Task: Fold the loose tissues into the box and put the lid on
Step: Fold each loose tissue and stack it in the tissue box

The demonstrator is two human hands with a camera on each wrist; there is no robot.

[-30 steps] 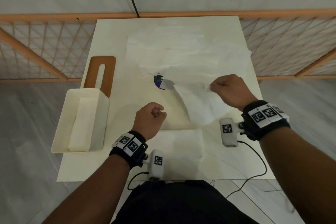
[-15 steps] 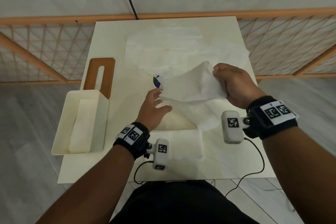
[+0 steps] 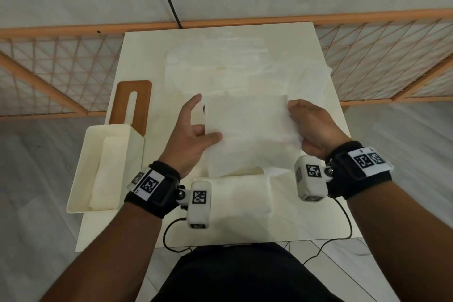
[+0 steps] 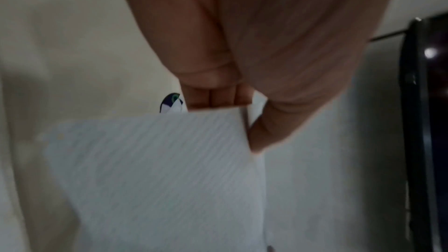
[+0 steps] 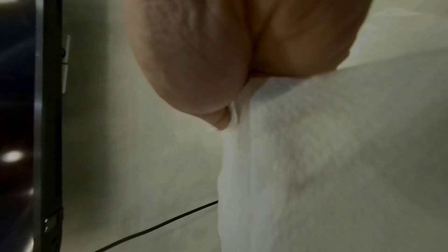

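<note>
1 box (image 3: 81, 179), 1 lid (image 3: 132, 103), 1 table (image 3: 318, 203), 2 hands, several loose tissues.

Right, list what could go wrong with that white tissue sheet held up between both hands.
1. The thin white tissue sheet is stretched between the left hand and right hand; pulling apart could tear it.
2. Each hand pinches only an edge, so a slip would drop it onto the loose white tissues behind.
3. The open cream plastic box overhangs the table's left edge; a nudge might tip it.

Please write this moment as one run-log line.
left hand: pinches tissue | right hand: grips tissue | box: open | lid: on table
</note>
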